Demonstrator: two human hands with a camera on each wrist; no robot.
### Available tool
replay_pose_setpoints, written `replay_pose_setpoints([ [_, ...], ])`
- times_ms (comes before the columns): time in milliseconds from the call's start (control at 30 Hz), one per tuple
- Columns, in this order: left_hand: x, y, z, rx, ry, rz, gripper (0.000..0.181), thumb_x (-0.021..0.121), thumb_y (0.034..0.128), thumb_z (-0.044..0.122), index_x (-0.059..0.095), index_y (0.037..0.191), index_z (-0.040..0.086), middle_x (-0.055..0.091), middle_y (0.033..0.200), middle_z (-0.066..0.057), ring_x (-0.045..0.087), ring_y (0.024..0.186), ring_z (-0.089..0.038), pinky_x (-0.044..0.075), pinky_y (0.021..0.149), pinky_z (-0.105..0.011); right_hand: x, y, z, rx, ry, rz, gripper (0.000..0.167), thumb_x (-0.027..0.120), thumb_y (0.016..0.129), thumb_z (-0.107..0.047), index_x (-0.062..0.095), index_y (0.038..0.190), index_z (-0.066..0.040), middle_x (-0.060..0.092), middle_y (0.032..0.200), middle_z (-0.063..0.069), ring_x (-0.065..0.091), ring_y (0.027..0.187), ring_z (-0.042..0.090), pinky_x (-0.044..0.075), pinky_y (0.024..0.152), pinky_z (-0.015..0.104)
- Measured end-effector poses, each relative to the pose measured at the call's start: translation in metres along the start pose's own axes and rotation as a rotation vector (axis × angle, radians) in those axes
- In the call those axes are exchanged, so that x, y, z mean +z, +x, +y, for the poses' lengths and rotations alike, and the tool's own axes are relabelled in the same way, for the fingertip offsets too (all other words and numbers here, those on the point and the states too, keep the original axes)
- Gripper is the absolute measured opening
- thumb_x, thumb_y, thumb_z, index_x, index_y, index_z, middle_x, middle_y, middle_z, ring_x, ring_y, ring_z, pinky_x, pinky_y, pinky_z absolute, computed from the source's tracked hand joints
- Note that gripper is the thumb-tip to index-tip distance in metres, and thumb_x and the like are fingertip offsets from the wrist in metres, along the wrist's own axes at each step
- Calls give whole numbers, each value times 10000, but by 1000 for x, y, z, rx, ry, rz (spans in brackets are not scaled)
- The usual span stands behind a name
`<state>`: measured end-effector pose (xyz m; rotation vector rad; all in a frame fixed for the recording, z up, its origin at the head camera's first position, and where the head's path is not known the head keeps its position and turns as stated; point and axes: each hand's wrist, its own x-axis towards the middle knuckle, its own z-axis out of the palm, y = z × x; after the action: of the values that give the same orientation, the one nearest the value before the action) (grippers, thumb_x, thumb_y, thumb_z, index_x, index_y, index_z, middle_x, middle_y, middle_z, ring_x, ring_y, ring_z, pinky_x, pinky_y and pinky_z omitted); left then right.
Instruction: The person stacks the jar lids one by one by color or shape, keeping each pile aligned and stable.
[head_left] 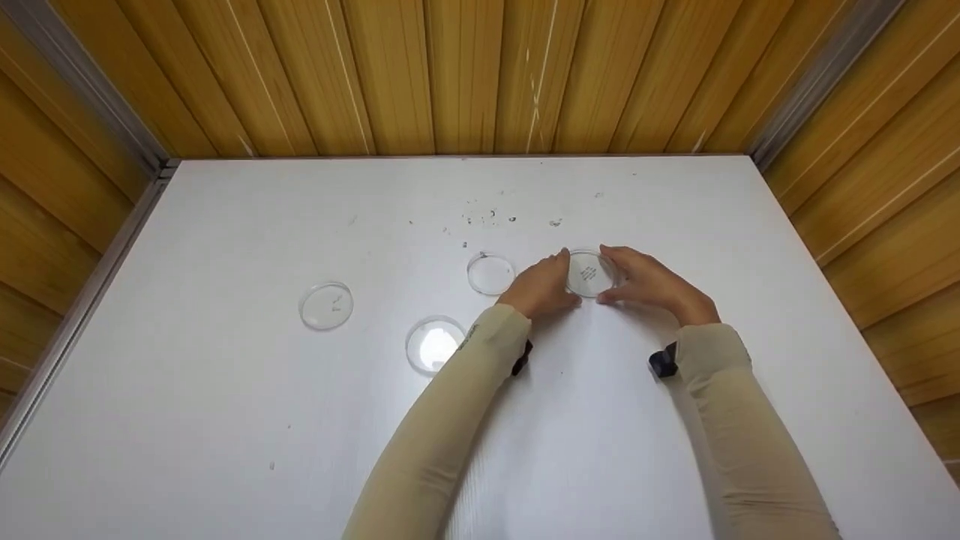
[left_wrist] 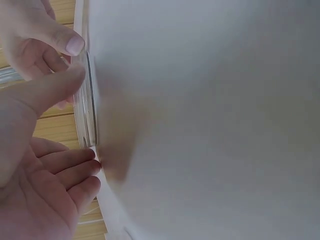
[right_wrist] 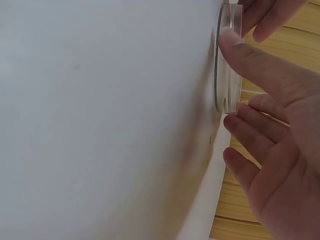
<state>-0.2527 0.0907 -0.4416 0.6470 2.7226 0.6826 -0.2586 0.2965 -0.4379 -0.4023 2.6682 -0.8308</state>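
Both hands hold one clear round dish (head_left: 590,274) between them at the right of the table. In the head view the left hand (head_left: 541,286) grips its left edge and the right hand (head_left: 651,283) its right edge. Small dark print shows on the dish. The left wrist view shows the dish (left_wrist: 88,105) from the side, with the thumb of the left hand (left_wrist: 40,165) on its rim and the fingers at its far side. From the right wrist the dish (right_wrist: 230,65) appears edge-on, pinched by thumb and fingers of the right hand (right_wrist: 280,120).
Three other clear round pieces lie on the white table (head_left: 225,420): one (head_left: 491,274) just left of the left hand, one (head_left: 433,346) partly behind the left sleeve, one (head_left: 326,306) farther left. Dark specks dot the tabletop toward the back. Wood-patterned walls (head_left: 465,75) stand behind and beside it.
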Motion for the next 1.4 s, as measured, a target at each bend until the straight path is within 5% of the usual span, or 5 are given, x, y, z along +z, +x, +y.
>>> replay_pose_setpoints([
  [333,-1,2,0,-12,8,72,729,756,833,255,418,1439,32,584,1343,-131,569,1228,-239,444,1047,-314,4,-3,0,-17,24,39,908,816,764,-255,321,1477,10,340,1518,211,276,1425,377,222,1166,528],
  [867,-30,-5,-4,12,-99,74,690,791,799,222,490,1398,61,529,1410,-90,502,1303,-214,403,1089,-309,-6,-4,-12,-111,84,45,970,817,746,-374,311,1486,-1,428,1344,149,373,1320,369,316,1105,545],
  [1133,-48,-20,-16,69,-206,85,643,811,774,178,546,1354,92,587,1344,-61,546,1244,-198,422,1072,-365,-9,-3,-30,-166,67,54,956,809,743,-408,341,1478,-15,427,1343,125,366,1344,353,305,1114,552],
  [1400,-64,-37,-39,130,-216,66,737,806,782,242,474,1415,64,551,1396,-75,553,1240,-181,442,1051,-358,-5,-1,-54,-246,86,58,931,827,734,-361,366,1470,-26,430,1347,148,402,1298,311,325,1094,551],
])
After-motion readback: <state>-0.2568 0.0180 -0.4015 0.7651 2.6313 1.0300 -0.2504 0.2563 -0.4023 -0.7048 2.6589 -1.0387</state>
